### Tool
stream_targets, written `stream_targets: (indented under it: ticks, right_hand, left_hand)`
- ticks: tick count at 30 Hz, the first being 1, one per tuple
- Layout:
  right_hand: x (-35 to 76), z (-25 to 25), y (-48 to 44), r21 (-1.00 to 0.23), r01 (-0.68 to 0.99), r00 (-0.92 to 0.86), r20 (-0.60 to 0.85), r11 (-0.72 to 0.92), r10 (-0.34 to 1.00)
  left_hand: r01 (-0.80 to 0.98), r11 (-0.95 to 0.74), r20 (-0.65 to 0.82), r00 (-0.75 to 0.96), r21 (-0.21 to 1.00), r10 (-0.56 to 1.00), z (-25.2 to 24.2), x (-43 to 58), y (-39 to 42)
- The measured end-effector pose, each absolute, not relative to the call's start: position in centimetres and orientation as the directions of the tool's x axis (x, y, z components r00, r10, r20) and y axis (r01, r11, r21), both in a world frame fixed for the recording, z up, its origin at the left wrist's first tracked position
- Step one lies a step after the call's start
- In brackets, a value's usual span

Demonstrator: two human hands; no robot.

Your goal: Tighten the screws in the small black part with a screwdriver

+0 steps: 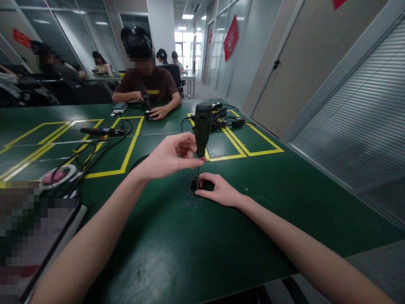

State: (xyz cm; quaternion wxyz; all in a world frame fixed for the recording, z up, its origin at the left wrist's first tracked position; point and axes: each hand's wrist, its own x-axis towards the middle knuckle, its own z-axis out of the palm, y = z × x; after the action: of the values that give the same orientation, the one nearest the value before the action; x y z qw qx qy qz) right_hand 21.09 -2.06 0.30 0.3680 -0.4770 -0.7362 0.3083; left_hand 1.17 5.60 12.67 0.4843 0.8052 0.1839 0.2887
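A screwdriver [203,128] with a thick dark handle stands almost upright in front of me. My left hand [177,154] has its thumb and curled fingers around the lower end of that handle, where the thin shaft begins. The shaft runs down to a small round black part [193,185] on the green table. My right hand [220,190] rests low on the tabletop, its thumb and fingers pinching the black part from the right side. The fingers partly cover this part, and where the screwdriver's tip sits is hard to make out.
Yellow tape marks the green table [164,253]. An electric screwdriver [101,131] with a black cable lies left, near a white tape roll [58,175]. Tangled black cables [221,120] lie behind my hands. Across the table a person [148,84] works with a tool.
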Motion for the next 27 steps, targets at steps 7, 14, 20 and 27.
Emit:
stream_targets:
  ticks: [7,14,20,27]
  right_hand:
    - [21.06,0.43,-2.12,-0.806,0.475,-0.274,0.246,0.353,0.93]
    - [21.15,0.26,-2.05,-0.801,0.482,-0.276,0.246,0.355,0.929]
    - [21.14,0.11,-1.96,-0.799,0.489,-0.268,0.246,0.351,0.932]
    - [21.08,0.22,-2.0,-0.8,0.486,-0.27,0.245,0.352,0.931]
  left_hand:
    - [0.011,-0.517,0.34,0.741,0.856,0.579,12.61,1.44,5.45]
    - [0.012,-0.606,0.422,0.707,0.795,0.567,12.68,1.63,5.2]
    - [0.031,-0.639,0.432,0.712,0.768,0.554,12.74,1.65,4.8]
    - [0.031,-0.636,0.428,0.714,0.771,0.554,12.58,1.68,4.9]
